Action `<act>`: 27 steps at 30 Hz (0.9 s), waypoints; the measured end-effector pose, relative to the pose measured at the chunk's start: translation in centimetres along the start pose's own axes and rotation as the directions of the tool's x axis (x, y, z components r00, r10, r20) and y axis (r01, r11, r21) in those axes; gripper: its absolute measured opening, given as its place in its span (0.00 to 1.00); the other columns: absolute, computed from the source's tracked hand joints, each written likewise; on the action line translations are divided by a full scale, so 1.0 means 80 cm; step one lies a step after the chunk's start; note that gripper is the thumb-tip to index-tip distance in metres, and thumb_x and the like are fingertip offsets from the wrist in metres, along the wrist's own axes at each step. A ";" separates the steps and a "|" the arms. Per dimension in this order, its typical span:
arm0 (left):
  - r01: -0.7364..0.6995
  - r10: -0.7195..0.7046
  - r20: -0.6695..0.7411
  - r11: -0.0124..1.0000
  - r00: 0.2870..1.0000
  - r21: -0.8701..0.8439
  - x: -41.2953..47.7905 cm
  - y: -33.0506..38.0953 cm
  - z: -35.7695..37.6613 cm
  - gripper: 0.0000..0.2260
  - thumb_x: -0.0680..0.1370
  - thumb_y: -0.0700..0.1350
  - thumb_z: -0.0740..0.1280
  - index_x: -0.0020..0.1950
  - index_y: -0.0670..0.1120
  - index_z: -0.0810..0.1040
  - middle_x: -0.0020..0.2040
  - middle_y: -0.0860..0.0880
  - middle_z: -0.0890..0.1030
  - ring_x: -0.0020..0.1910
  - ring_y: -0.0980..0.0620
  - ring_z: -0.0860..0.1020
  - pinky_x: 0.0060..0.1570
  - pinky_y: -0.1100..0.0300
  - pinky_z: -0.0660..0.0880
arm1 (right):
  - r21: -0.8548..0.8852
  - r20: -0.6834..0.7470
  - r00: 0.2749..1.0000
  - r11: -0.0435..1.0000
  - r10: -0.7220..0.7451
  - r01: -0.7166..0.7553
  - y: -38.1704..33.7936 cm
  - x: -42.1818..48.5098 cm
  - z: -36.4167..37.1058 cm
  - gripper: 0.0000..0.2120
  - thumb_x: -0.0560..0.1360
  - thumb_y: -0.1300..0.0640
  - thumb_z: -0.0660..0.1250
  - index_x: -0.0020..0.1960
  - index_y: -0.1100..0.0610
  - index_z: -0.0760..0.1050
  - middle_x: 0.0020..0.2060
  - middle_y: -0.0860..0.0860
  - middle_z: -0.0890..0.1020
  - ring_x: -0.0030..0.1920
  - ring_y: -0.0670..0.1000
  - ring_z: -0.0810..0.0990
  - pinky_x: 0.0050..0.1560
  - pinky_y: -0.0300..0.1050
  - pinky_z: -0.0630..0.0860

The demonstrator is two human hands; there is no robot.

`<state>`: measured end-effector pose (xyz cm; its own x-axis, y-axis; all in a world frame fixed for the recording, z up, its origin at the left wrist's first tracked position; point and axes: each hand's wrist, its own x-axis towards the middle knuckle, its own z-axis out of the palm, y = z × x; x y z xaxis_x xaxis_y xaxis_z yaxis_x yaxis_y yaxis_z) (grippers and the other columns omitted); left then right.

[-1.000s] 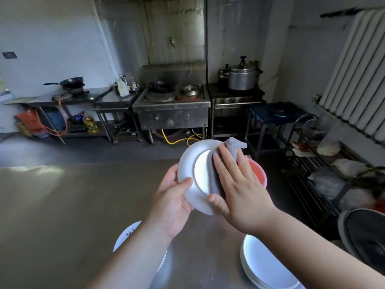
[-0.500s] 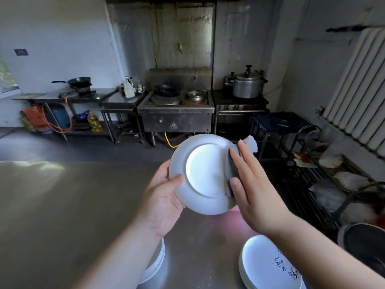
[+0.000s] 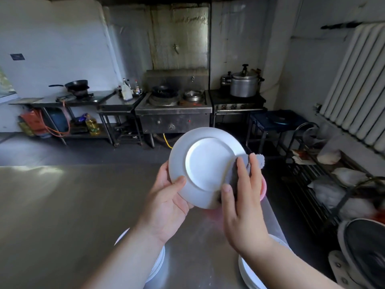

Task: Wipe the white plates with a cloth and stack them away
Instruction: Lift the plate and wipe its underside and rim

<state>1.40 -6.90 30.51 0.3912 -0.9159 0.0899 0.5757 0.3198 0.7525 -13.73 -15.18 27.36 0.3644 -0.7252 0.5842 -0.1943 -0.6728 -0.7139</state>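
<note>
Left hand (image 3: 166, 203) pinches the white plate (image 3: 204, 165) by its left rim, held tilted above the steel table (image 3: 62, 205), while the right hand (image 3: 243, 207) presses the grey cloth (image 3: 239, 170) flat on its right edge, and push too hard and that one-sided pinch may slip!

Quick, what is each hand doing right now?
Left hand: holds the white plate by its rim.
Right hand: open, straight fingers pressing the grey cloth on the plate.
</note>
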 end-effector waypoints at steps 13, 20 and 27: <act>0.078 -0.077 -0.011 0.994 0.997 0.079 -0.004 0.017 -0.007 0.21 0.81 0.40 0.63 0.75 0.48 0.73 0.68 0.43 0.81 0.60 0.45 0.84 0.45 0.47 0.84 | -0.049 0.227 0.971 0.994 -0.081 0.095 0.014 0.027 -0.042 0.30 0.84 0.51 0.58 0.84 0.49 0.55 0.85 0.44 0.48 0.84 0.42 0.46 0.79 0.32 0.45; 0.008 -0.007 -0.019 0.999 1.000 0.044 -0.003 -0.001 -0.008 0.21 0.83 0.40 0.64 0.76 0.48 0.70 0.73 0.42 0.78 0.65 0.43 0.81 0.48 0.42 0.83 | -0.138 0.136 0.989 0.988 -0.050 0.069 0.012 0.065 -0.030 0.27 0.87 0.46 0.52 0.84 0.52 0.59 0.85 0.48 0.52 0.83 0.41 0.48 0.77 0.29 0.47; 0.024 -0.025 0.013 1.000 1.000 0.019 -0.005 -0.025 0.005 0.25 0.81 0.39 0.64 0.78 0.50 0.68 0.75 0.43 0.76 0.70 0.41 0.78 0.56 0.42 0.81 | 0.101 -0.020 0.992 0.987 0.127 -0.125 0.003 -0.004 0.001 0.28 0.86 0.52 0.56 0.84 0.49 0.54 0.84 0.43 0.44 0.82 0.38 0.40 0.82 0.42 0.47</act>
<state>-0.19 -7.30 29.24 0.3674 -0.9266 0.0799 0.5715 0.2927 0.7666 -13.80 -15.12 26.99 0.3186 -0.8078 0.4960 -0.1450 -0.5586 -0.8166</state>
